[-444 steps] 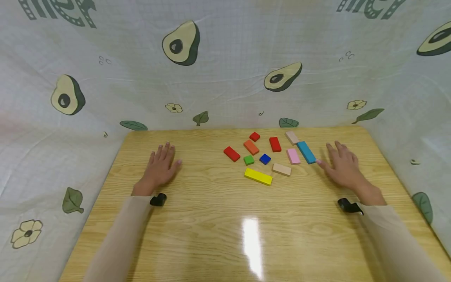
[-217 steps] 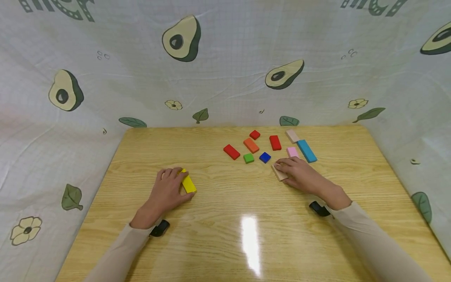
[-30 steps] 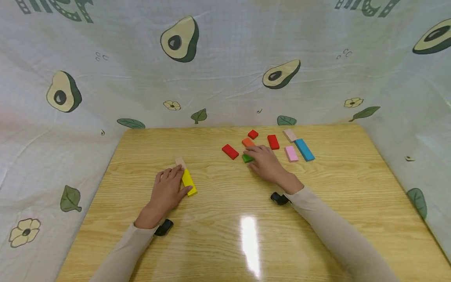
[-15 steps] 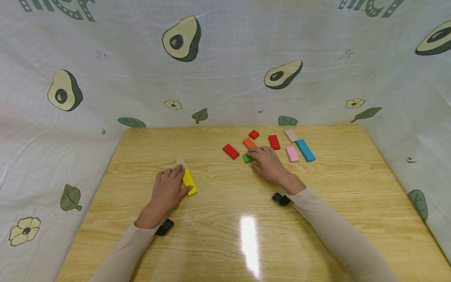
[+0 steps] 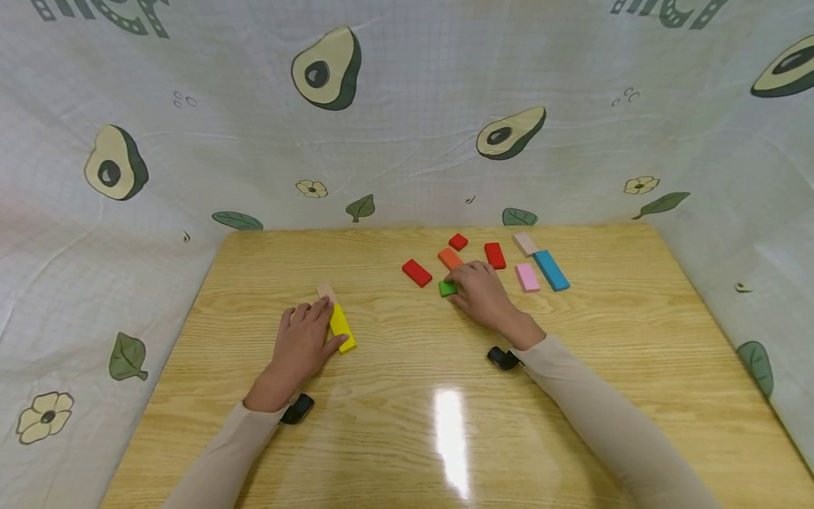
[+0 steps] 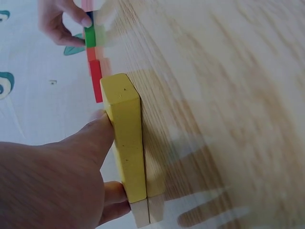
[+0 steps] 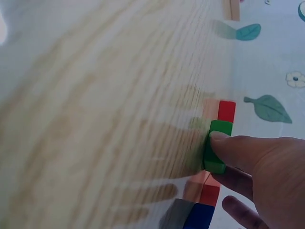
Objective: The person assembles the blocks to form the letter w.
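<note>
My left hand holds a long yellow block at the left of the table, thumb near its close end and fingers by its far end. A tan block lies end to end with it, in line. Around the middle, my right hand pinches a small green block between thumb and fingers. The right wrist view has the thumb against the green block. A dark blue block, hidden under the right hand in the head view, sits close by.
Beyond the right hand lie an orange block, several red blocks such as one at the left, a pink block, a pale block and a long light-blue block. An avocado-print cloth borders the table.
Since the first frame the yellow block has moved left, and the tan block now lies at its far end. In the last second the right hand has turned the green block slightly.
</note>
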Action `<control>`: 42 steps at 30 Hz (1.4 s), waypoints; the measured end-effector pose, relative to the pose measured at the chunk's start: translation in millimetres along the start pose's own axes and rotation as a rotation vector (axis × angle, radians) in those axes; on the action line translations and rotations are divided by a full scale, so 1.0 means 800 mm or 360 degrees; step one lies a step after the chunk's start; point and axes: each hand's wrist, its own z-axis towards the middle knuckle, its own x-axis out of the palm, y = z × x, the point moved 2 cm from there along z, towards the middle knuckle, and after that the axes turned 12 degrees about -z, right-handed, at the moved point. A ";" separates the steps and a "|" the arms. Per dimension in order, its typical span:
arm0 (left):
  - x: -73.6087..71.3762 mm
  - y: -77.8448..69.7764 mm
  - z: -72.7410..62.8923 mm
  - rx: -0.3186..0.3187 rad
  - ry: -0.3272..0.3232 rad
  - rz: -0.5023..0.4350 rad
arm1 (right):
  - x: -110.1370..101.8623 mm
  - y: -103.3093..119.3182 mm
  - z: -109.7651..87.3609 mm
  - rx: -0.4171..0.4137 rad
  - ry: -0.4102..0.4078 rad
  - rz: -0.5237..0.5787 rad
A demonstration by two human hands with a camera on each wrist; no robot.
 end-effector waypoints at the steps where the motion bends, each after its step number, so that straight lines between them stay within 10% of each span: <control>1: 0.000 0.000 0.000 0.0000 0.0000 0.0005 | 0.000 0.001 0.001 0.0005 -0.0002 0.0005; 16: -0.001 0.003 0.001 -0.0005 -0.0007 0.0018 | -0.009 0.017 0.000 -0.0044 -0.0010 -0.0031; 42: 0.001 0.001 0.000 0.0023 -0.0057 0.0007 | 0.006 0.129 -0.013 -0.0340 0.0048 -0.0059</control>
